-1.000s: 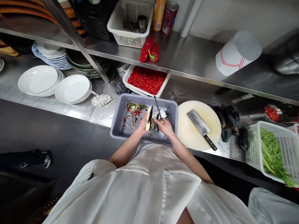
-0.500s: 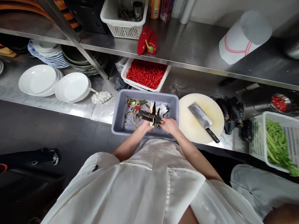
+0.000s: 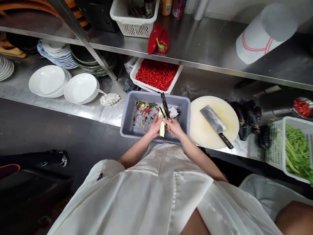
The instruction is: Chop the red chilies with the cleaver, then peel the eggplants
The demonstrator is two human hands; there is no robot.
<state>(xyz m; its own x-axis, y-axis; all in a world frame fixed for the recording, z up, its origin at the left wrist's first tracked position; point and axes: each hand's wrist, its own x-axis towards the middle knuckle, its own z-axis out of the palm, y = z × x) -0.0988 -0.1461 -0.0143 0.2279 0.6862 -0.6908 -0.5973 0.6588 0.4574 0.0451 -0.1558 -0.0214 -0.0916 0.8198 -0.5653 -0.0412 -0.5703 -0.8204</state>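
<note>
Over a grey plastic tub (image 3: 123,112), my left hand (image 3: 154,128) is wrapped round a pale, mostly peeled eggplant (image 3: 162,130) with a dark strip of skin near its upper end. My right hand (image 3: 175,127) grips a dark peeler (image 3: 165,103), which points up and away beside the eggplant. Both hands almost touch. Inside the tub lie red and green chilli scraps (image 3: 146,107), brown bits and a crumpled white piece (image 3: 173,112). The fingertips are partly hidden.
To the right, a cleaver (image 3: 213,119) rests on a round cutting board (image 3: 198,132), with dark eggplants (image 3: 251,114) beyond. Behind the tub is a tray of red chillies (image 3: 157,76) under a steel shelf (image 3: 207,42). White bowls (image 3: 80,86) stand left; a co-worker's sleeve (image 3: 259,187) is right.
The peeler has swung from lying sideways across the eggplant to pointing away from me. The eggplant's pale end now points toward me. The whole view has shifted slightly.
</note>
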